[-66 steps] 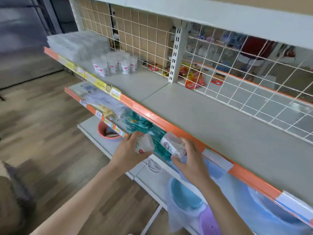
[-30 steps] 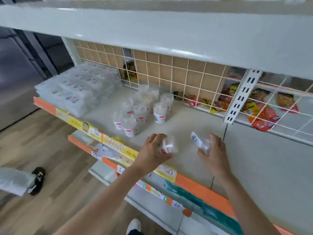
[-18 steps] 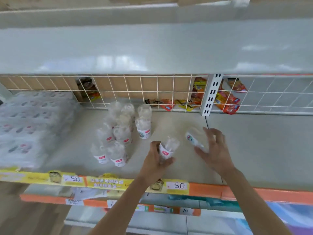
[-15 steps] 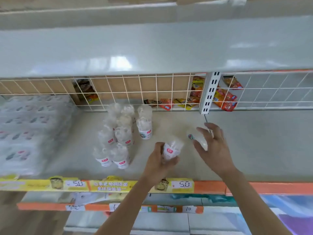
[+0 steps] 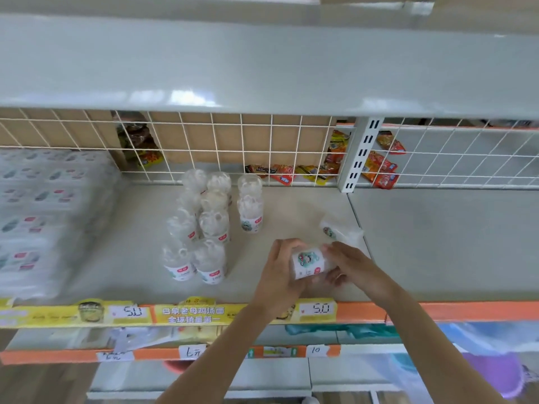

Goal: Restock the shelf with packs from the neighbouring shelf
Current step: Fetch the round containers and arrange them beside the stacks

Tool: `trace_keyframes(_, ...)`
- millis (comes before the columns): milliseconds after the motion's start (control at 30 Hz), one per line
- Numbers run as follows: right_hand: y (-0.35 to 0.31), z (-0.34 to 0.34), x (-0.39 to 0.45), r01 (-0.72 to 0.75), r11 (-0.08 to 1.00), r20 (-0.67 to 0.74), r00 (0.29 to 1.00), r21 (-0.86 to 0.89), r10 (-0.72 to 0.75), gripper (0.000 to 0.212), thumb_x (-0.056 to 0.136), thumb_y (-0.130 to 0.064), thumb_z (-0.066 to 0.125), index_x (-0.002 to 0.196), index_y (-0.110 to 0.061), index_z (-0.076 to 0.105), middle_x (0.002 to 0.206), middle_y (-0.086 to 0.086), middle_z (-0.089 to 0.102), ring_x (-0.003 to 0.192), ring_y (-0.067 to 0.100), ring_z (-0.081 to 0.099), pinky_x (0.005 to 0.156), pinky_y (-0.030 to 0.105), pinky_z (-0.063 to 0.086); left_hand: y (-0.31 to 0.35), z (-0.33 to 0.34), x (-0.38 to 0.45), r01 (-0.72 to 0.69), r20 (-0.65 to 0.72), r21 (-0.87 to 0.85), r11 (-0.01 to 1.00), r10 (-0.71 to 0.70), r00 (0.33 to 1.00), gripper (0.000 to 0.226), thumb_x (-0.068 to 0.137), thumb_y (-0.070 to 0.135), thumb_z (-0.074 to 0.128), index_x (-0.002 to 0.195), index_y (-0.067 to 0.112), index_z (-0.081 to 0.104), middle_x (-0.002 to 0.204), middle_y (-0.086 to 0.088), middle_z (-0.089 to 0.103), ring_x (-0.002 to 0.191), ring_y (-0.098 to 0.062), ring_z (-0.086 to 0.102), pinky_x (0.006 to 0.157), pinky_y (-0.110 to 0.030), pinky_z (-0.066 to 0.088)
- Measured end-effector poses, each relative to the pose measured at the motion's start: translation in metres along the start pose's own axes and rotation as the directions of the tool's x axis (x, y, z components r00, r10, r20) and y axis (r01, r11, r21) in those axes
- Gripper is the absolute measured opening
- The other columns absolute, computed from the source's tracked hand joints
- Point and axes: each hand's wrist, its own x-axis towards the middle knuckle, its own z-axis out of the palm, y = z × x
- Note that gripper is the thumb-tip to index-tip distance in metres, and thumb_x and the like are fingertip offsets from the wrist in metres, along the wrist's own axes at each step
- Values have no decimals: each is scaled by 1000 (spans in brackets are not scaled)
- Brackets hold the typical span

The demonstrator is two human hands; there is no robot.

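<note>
A small clear pack with a white cartoon label [image 5: 309, 262] hangs just above the grey shelf [image 5: 294, 211], near its front edge. My left hand [image 5: 278, 272] grips its labelled end from the left. From the right, my right hand [image 5: 353, 266] holds its clear end, thumb on top and fingers below. A second pack of the same kind [image 5: 339, 233] lies on its side on the shelf just behind my right hand, apart from it. Several like packs [image 5: 204, 225] stand upright in a cluster to the left.
Stacked wrapped packs [image 5: 43, 217] fill the shelf's left end. A white wire grid [image 5: 233, 147] backs the shelf, with snack packets [image 5: 287, 172] behind it. A slotted upright [image 5: 360, 156] divides the bays. The right bay's shelf [image 5: 437, 237] is bare. Price labels [image 5: 189, 313] line the front edge.
My right hand let go of its pack, which now lies on its side on the shelf. That hand came left and took hold of the pack in my left hand.
</note>
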Motion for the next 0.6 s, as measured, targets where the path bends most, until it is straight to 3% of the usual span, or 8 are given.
trace_keyframes(67, -4, -5, 5, 65, 991, -59, 996, -115, -72, 24, 86, -38, 59, 105, -25, 54, 84, 1, 66, 66, 11, 63, 62, 23, 49, 0, 3, 0, 8, 7, 88, 996, -9, 1000, 50, 75, 15, 72, 114, 21, 41, 108, 15, 39, 103, -11, 38, 85, -18, 37)
trace_keyframes(133, -9, -6, 10, 167, 913, -101, 971, -371, -218, 33, 82, -36, 65, 110, -32, 48, 95, -2, 59, 75, 12, 60, 68, 22, 46, -5, 6, -1, -19, -5, 207, 978, 20, 1000, 50, 79, 18, 67, 120, 15, 39, 113, 4, 45, 103, -18, 36, 87, -26, 38)
trace_keyframes(200, -14, 0, 12, 278, 793, -49, 932, -542, -360, 44, 78, -33, 68, 116, -31, 46, 103, -4, 47, 82, 15, 55, 75, 22, 41, -13, 5, -4, -36, -42, 380, 924, 56, 998, 44, 77, 20, 62, 113, 15, 38, 107, -8, 50, 95, -25, 42, 80, -34, 43)
trace_keyframes(367, -31, 26, 26, 385, 648, 113, 900, -657, -421, 51, 78, -30, 66, 122, -29, 41, 106, -4, 36, 87, 23, 53, 84, 36, 43, -20, -22, -26, -63, -17, 566, 822, 88, 996, 15, 74, 19, 47, 83, 8, 51, 80, -7, 52, 72, -25, 50, 57, -36, 48)
trace_keyframes(467, -44, 45, 40, 465, 607, 178, 863, -645, -472, 54, 78, -33, 68, 123, -22, 39, 114, 0, 40, 85, 27, 57, 77, 37, 45, -26, -39, -35, -121, 54, 584, 803, 110, 992, 20, 80, 23, 40, 81, 9, 55, 79, -7, 53, 73, -24, 51, 61, -35, 48)
trace_keyframes(600, -56, 74, 58, 518, 536, 206, 819, -667, -535, 57, 80, -39, 66, 121, -11, 37, 124, 7, 41, 82, 29, 58, 74, 38, 47, -24, -48, -39, -103, 49, 589, 801, 92, 995, 24, 81, 28, 41, 84, 11, 58, 80, -5, 55, 75, -23, 51, 66, -34, 47)
